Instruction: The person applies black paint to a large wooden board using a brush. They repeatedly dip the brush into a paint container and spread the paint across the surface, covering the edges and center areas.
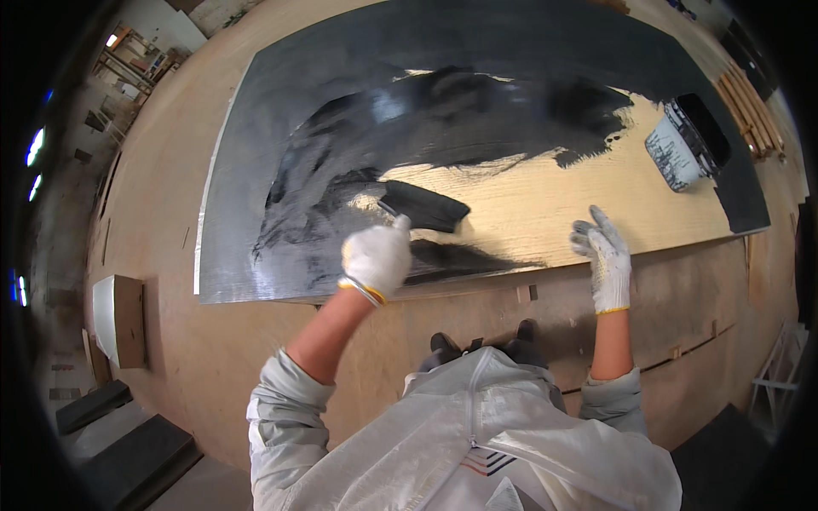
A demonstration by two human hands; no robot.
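In my left hand (377,255), in a white knit glove with a yellow cuff, is the handle of a wide paintbrush (426,207). Its head is coated black and lies against the large panel (528,198) in front of me. Black paint (460,115) covers the panel's far and left areas, leaving a bare golden strip on the near right side. Over the near edge of that strip hovers my right hand (602,251), gloved alike, fingers spread and nothing in them. A white paint bucket (673,153) smeared with black stands on the panel's right part, its inside dark.
Long wooden rolls or poles (750,115) lie beyond the panel's right end. A white and brown box (119,321) sits on the floor at the left, with dark slabs (141,460) at lower left. A pale metal frame (780,370) stands at far right.
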